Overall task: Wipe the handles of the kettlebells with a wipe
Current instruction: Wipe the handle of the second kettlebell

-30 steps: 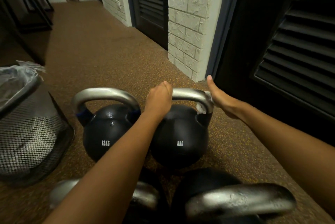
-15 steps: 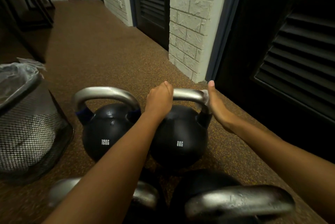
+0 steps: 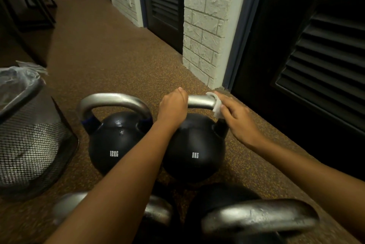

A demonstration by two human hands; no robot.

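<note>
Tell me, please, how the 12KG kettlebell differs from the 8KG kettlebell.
The black round kettlebell marked 12KG is untouched; the black round kettlebell marked 8KG has the left hand gripping its handle and the right hand holding a white wipe to it. Blue bands show under the 12KG handle, none visible on the 8KG. Both stand upright with silver handles.

Dim, warm-toned room, lit softly from overhead.

The white brick pillar takes the most light, while the louvred doors on the right sink almost to black. Soft highlights run along the tops of the 12KG kettlebell handle and the 8KG kettlebell handle. The near handle at the bottom edge is blurred and out of focus. The speckled floor looks grainy and lies in deep shadow under the weights. Straight door frames bow towards the edges, as through a wide lens.
</note>
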